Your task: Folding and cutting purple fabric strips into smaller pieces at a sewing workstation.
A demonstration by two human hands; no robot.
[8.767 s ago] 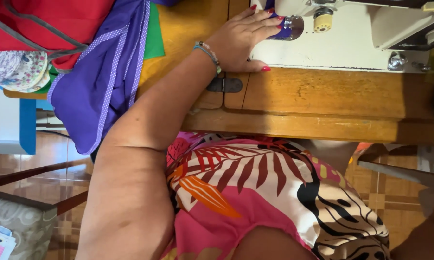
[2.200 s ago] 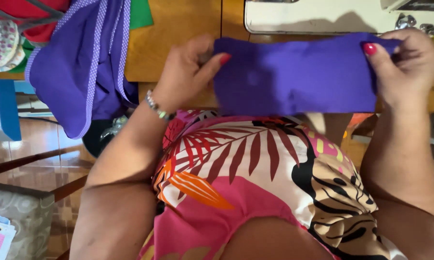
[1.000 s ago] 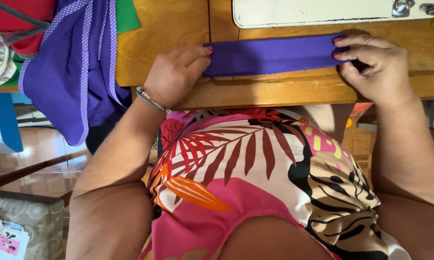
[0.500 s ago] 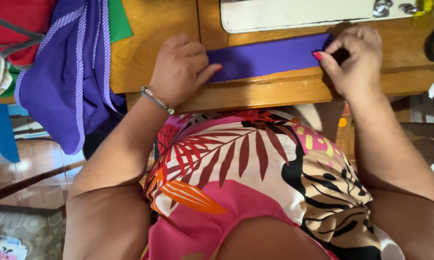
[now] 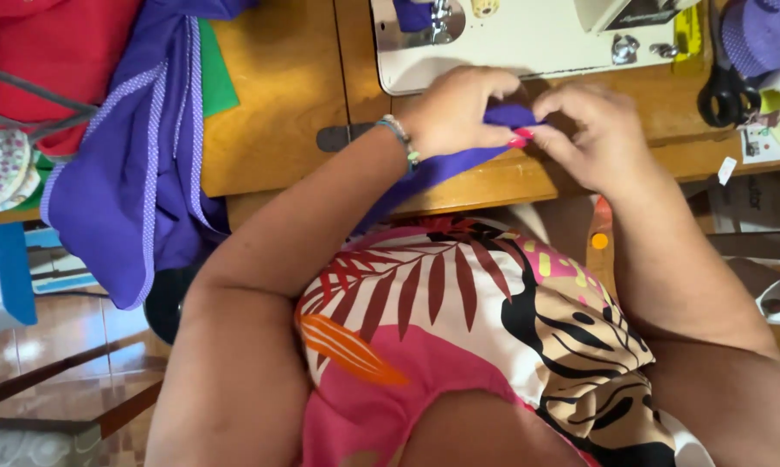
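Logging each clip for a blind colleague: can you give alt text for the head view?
Both hands, left hand and right hand, pinch a folded purple fabric strip together on a wooden sewing table, just in front of a cream sewing machine. More purple cloth hangs off the table's left edge; black scissors lie at right.

Lighting was bright and even; soft shadows lay under both hands; a pale sheen showed on the floor tiles (image 5: 27, 350); moving fingers were slightly blurred.
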